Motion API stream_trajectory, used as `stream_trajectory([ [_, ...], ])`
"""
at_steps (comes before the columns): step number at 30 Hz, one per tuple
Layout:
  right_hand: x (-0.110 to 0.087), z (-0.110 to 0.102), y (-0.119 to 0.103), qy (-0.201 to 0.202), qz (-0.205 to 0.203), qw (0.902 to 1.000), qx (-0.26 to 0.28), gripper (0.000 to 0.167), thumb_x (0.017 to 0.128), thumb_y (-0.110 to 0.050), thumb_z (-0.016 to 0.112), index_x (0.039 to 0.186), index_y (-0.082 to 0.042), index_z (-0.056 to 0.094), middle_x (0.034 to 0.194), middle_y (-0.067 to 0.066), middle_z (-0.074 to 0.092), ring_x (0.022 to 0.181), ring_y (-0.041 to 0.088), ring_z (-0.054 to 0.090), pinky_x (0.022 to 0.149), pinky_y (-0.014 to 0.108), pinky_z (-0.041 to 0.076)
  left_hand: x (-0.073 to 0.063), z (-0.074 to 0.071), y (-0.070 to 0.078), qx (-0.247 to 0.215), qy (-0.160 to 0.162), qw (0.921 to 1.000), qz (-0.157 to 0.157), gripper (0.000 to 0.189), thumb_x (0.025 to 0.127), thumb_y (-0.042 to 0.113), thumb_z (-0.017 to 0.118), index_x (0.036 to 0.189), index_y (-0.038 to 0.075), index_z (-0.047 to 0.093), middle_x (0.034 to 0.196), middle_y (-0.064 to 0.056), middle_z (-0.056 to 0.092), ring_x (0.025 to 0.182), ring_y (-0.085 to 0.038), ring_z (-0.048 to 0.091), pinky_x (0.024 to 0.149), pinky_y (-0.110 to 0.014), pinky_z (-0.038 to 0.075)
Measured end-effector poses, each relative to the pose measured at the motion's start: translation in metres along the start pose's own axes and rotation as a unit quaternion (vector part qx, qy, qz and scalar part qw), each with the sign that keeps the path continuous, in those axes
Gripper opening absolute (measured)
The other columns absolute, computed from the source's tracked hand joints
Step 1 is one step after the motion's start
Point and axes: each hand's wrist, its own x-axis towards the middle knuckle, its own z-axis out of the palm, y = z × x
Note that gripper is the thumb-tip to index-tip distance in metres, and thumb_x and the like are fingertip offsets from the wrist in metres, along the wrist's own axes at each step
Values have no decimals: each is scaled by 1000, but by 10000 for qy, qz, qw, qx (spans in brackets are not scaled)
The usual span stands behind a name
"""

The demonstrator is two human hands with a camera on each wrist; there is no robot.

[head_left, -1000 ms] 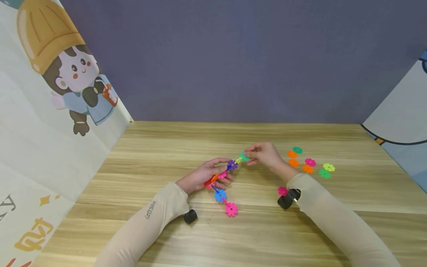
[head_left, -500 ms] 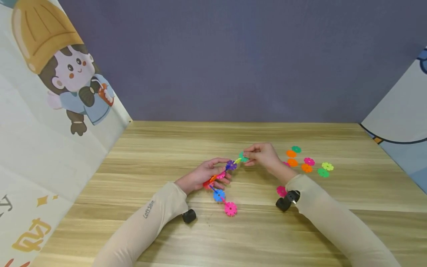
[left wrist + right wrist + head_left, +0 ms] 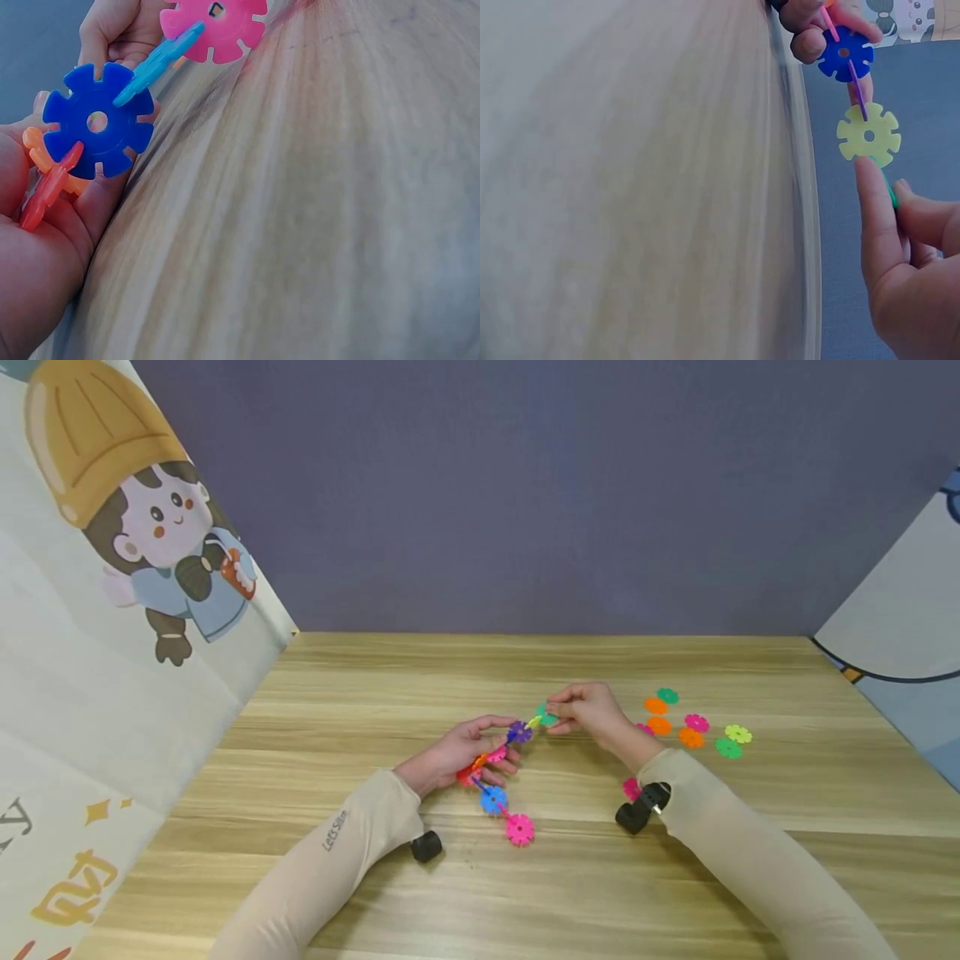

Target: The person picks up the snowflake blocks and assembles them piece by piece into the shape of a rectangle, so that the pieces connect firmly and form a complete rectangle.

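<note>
A chain of notched plastic discs, slotted edge to edge, runs across both hands above the table. My left hand (image 3: pixel 457 753) grips its middle, near a purple disc (image 3: pixel 520 732). From that hand hang a light blue disc (image 3: pixel 493 799) and a pink disc (image 3: pixel 520 829) at the chain's lower end. At the upper end my right hand (image 3: pixel 592 710) pinches a green disc (image 3: pixel 546 714) between thumb and fingers. That green disc joins a yellow disc (image 3: pixel 868 136), seen face-on in the right wrist view. A dark blue disc (image 3: pixel 97 121) and a red disc (image 3: pixel 51 187) sit by the left palm.
Loose discs lie on the wooden table (image 3: pixel 360 693) right of the right hand, among them an orange disc (image 3: pixel 692 737), a yellow-green disc (image 3: pixel 738 733) and a green disc (image 3: pixel 728 748). Another pink disc (image 3: pixel 632 788) lies partly behind the right wrist's black camera (image 3: pixel 633 816).
Both hands keep their hold on the chain and have barely moved. The head view has shifted slightly.
</note>
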Motion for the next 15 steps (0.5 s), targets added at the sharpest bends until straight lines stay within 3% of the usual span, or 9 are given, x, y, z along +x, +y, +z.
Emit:
stream_trajectory([
  [15, -2, 5, -4, -7, 288, 9994, 176, 23, 94, 13, 56, 113, 26, 53, 85, 9, 66, 59, 15, 67, 66, 32, 62, -5, 1, 3, 76, -7, 10000, -18, 45, 106, 6, 43, 151, 5, 38, 99, -14, 69, 81, -19, 71, 70, -36, 63],
])
